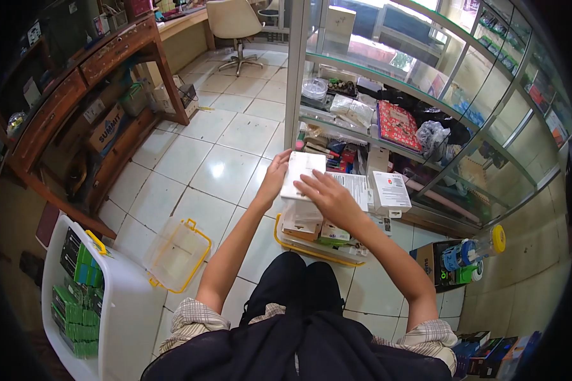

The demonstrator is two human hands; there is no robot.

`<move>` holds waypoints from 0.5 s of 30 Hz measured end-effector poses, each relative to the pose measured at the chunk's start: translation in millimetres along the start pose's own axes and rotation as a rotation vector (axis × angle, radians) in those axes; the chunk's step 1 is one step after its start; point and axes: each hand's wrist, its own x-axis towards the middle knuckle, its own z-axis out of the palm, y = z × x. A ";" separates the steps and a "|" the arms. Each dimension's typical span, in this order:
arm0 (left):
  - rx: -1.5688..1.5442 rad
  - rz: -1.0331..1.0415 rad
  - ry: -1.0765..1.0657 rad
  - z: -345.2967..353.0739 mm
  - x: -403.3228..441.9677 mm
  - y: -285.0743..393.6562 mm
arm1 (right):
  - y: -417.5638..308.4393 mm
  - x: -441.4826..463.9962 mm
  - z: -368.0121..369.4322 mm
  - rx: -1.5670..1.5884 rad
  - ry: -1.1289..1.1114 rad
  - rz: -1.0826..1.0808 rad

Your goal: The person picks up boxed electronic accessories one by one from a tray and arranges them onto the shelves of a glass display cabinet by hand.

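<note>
In front of me is a flat white box (307, 164), above a clear plastic bin with a yellow rim (321, 249). My left hand (275, 180) is closed on the box's left edge. Across its right part lies my right hand (329, 198), fingers spread and touching the top. Right of that hand is a white box with printed text (356, 184). Another white printed box (391, 189) sits further right. More small boxes (300, 227) show in the bin beneath my hands; the bin's contents are partly hidden.
A glass display case (388, 136) full of goods stands ahead and right. On the tiled floor at left lies a clear lid with yellow latches (179, 254), beside a white tub (124, 305) of green-and-black packs. A wooden shelf unit (86, 82) and wheeled chair (235, 22) stand further off.
</note>
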 end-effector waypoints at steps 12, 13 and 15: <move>-0.106 0.116 -0.376 27.4 6.2 76.5 | 76.1 78.7 -124.5 0.837 0.240 0.440; -0.151 0.081 -0.481 32.6 7.3 80.7 | 84.1 78.8 -127.2 0.936 0.205 0.441; -0.256 -0.047 -0.631 40.0 15.4 83.3 | 97.6 77.6 -131.7 1.045 0.139 0.483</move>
